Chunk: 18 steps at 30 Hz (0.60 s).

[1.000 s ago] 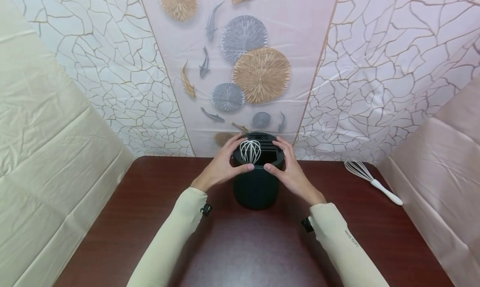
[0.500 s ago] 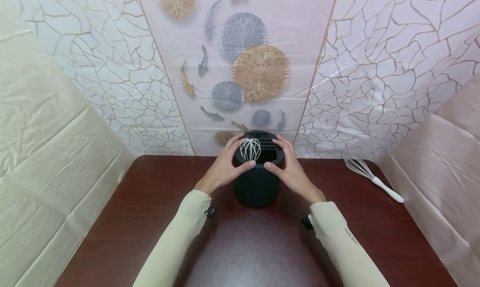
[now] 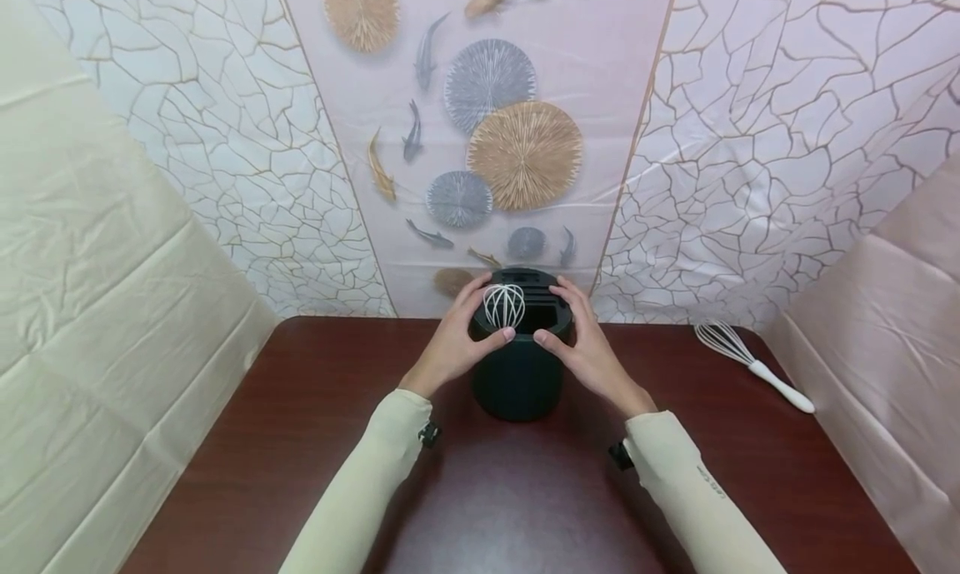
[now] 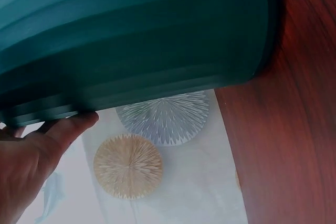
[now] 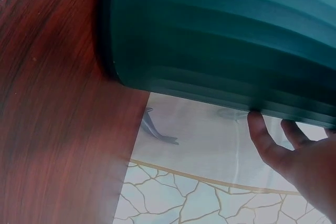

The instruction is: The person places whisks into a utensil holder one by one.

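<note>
A dark green utensil holder (image 3: pixel 517 382) with a slotted black top stands upright at the back of the table. My left hand (image 3: pixel 453 338) grips its rim from the left, thumb at the front and fingers round the side. On the opposite side my right hand (image 3: pixel 594 351) holds the rim in the same way. The wire head of a white whisk (image 3: pixel 503 306) sticks up from the holder's left part; its handle is hidden inside. In the left wrist view, fingers (image 4: pixel 73 127) touch the ribbed wall, and in the right wrist view fingertips (image 5: pixel 255 119) do too.
Another whisk (image 3: pixel 780 385) with a white handle lies at the table's back right, beside the pinkish cloth side wall. The reddish-brown table (image 3: pixel 510 507) meets a patterned backdrop (image 3: pixel 525 153) right behind the holder. A cream cloth (image 3: pixel 150 374) hangs on the left.
The left wrist has come slightly inward toward the holder. Both hands stay at the rim, and the holder and whisks keep their places as the head view shifts a little.
</note>
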Each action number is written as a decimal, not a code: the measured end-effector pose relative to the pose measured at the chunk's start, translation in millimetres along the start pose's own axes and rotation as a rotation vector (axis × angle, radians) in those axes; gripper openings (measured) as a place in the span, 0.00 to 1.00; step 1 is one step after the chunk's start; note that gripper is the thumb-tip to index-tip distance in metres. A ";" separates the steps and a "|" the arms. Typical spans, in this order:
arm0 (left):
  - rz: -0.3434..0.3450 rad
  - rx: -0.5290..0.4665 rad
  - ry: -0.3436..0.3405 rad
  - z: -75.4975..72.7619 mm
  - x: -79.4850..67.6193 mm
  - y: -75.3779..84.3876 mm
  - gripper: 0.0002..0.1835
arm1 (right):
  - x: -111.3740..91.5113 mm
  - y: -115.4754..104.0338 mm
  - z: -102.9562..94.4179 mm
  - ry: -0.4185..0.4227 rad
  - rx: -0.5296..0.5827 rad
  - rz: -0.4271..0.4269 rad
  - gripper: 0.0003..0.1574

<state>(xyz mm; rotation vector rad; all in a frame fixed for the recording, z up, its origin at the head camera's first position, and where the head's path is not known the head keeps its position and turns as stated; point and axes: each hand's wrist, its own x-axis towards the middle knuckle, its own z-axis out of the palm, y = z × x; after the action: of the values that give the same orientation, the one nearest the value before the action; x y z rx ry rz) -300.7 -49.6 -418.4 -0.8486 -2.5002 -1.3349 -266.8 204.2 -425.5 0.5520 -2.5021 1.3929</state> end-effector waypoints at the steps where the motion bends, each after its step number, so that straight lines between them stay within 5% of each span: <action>1: 0.000 -0.003 0.003 0.6 -0.3 -0.1 0.44 | -0.7 -0.9 -0.4 0.000 0.001 0.003 0.48; 11: -0.014 -0.028 0.009 1.2 -0.9 -1.9 0.42 | -8.4 -10.1 -13.7 -0.009 -0.049 0.029 0.45; 18: -0.029 -0.033 -0.003 -0.8 -1.0 -1.8 0.41 | -33.3 -7.9 -39.9 0.026 -0.074 0.072 0.39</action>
<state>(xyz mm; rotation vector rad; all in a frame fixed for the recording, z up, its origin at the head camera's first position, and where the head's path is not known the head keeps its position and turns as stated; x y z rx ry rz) -301.0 -51.4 -419.6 -0.8247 -2.5084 -1.3880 -232.7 241.5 -410.9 0.4307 -2.5640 1.3166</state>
